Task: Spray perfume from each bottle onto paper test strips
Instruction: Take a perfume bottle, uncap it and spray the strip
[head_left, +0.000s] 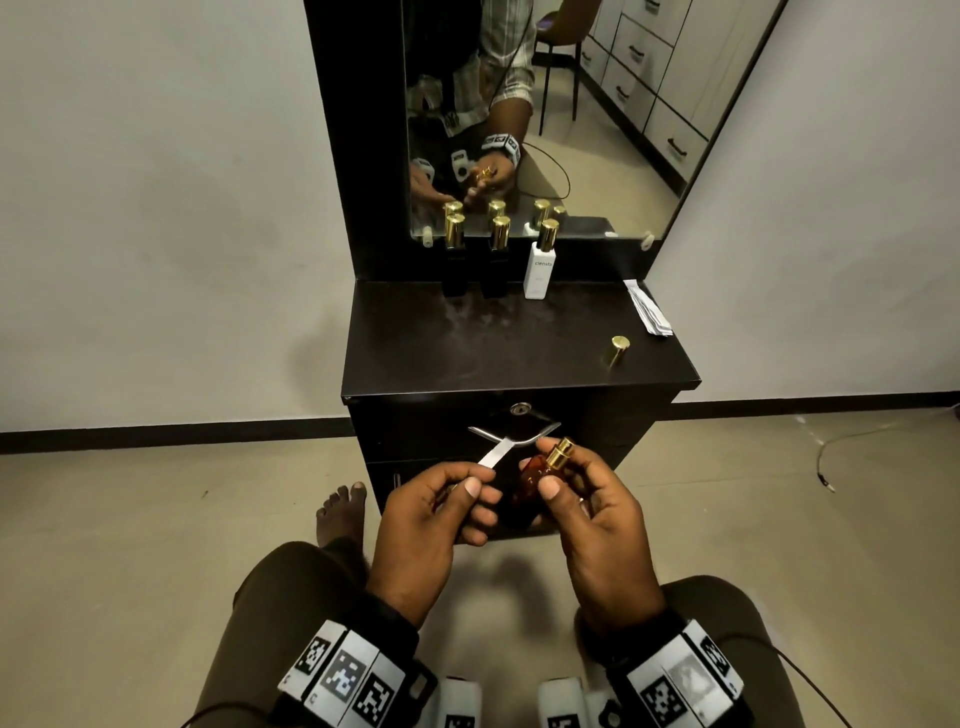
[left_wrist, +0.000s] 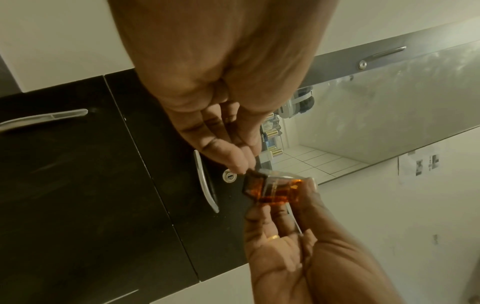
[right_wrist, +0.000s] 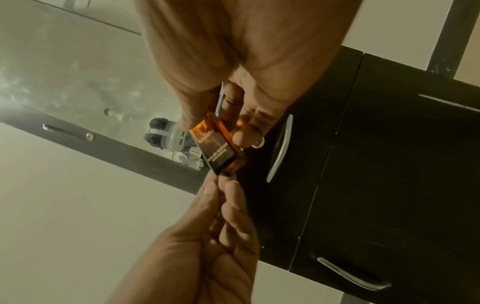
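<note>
In front of the cabinet (head_left: 514, 358), below its top edge and level with the drawer lock (head_left: 520, 409), the right hand (head_left: 592, 514) grips an amber bottle (head_left: 530, 480), thumb on its front face and fingers curled behind; the gold sprayer (head_left: 558, 453) is bare and tilts up and away from the person. The amber glass looks partly filled with liquid in the wrist views, though how far cannot be told. Just left of the bottle, the left hand (head_left: 431, 519) pinches a white strip (head_left: 493, 457) between thumb and forefinger, its free end rising toward the drawer handle (head_left: 514, 434). Strip and sprayer are near each other but apart. On the cabinet top, by its right front corner, a gold cap (head_left: 617, 351) stands alone. Behind the cap, at the right edge, lies a stack of strips (head_left: 648, 307). At the back of the top, against the mirror (head_left: 545, 114), stand two black bottles (head_left: 474, 260) and a white bottle (head_left: 540, 267), all wearing gold caps.
</note>
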